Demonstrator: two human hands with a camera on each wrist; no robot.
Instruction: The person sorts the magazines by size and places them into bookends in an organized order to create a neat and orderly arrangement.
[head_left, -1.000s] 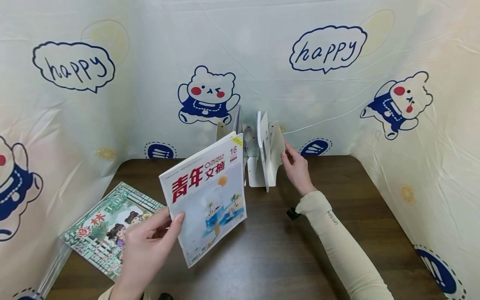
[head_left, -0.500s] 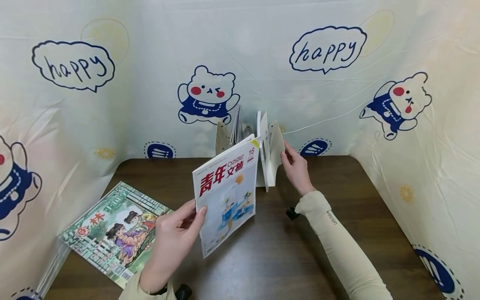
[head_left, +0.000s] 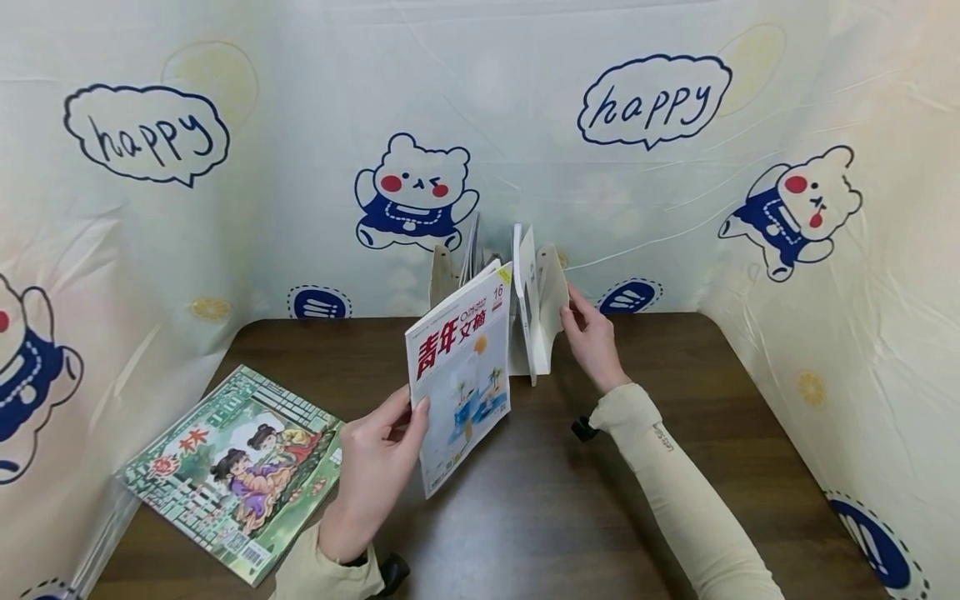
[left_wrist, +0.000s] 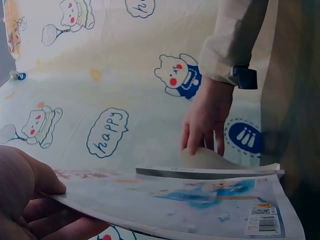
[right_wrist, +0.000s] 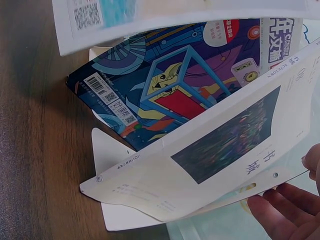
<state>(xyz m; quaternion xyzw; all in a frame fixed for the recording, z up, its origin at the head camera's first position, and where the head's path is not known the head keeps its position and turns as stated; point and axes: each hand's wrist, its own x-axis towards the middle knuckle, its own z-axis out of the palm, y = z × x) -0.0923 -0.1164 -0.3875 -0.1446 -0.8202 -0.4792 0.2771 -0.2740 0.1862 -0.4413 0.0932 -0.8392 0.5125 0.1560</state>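
Observation:
My left hand (head_left: 375, 471) pinches the left edge of a white magazine (head_left: 465, 392) with a red title and a beach picture. The magazine is tilted in the air, in front of a cream bookend rack. With thumb and fingers, my right hand (head_left: 596, 342) holds the rack's right end plate (head_left: 555, 300). Just inside that plate stands a white book (right_wrist: 225, 145), leaning, in the right wrist view. Beyond it is a dark blue illustrated magazine (right_wrist: 185, 90). The held magazine partly hides the rack's middle in the head view.
A green magazine (head_left: 240, 475) with cartoon figures lies flat on the dark wooden table (head_left: 637, 517), at the left. The rack's left end plate (head_left: 442, 271) stands near the back edge. A patterned curtain (head_left: 300, 108) surrounds the table at the back and sides.
My left hand has carried the white magazine rightward and away from me, closer to the rack. More of the green magazine is uncovered. The right hand has stayed on the end plate.

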